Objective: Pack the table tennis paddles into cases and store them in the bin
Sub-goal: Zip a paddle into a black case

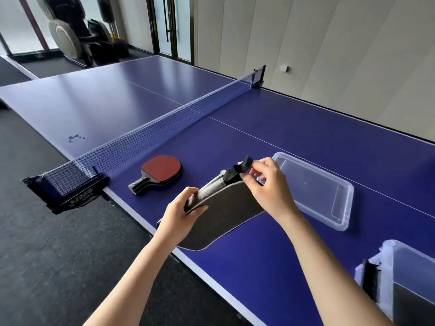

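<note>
A dark grey paddle case (pixel 221 215) is held above the near edge of the blue table (pixel 294 142). My left hand (pixel 181 215) grips its left edge. My right hand (pixel 268 184) pinches the black strap (pixel 237 170) at the case's neck, where a paddle handle (pixel 217 181) pokes out. Red-faced paddles (pixel 160 175) lie stacked near the net, to the left of the case. A clear plastic bin (pixel 400 278) stands at the lower right with a dark case inside.
A clear bin lid (pixel 317 189) lies flat on the table just right of my right hand. The net (pixel 146 135) crosses the table, with its clamp (pixel 68 194) at the near edge. Dark carpet floor lies to the left.
</note>
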Demonstrator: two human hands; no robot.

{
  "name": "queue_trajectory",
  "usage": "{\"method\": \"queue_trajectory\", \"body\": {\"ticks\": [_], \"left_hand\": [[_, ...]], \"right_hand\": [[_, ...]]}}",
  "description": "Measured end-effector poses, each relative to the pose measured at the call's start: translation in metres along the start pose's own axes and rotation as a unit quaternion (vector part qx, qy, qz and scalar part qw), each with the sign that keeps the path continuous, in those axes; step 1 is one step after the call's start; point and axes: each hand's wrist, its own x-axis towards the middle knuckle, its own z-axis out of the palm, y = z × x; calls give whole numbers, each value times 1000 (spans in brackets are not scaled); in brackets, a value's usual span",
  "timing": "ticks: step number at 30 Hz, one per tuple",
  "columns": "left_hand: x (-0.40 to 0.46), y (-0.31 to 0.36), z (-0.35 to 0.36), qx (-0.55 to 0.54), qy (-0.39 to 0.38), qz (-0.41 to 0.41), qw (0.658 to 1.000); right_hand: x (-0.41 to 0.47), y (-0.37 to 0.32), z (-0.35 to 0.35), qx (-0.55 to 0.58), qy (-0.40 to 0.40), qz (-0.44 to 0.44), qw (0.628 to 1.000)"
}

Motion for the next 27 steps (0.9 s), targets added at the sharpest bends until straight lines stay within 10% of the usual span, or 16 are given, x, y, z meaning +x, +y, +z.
{"method": "queue_trajectory", "body": {"ticks": [14,27], "left_hand": [[112,-23,-5,151,-28,119,981],[200,-34,38,48,-91,92,990]], "right_hand": [[112,37,33,34,-160,63,985],[151,77,43,19,119,149,981]]}}
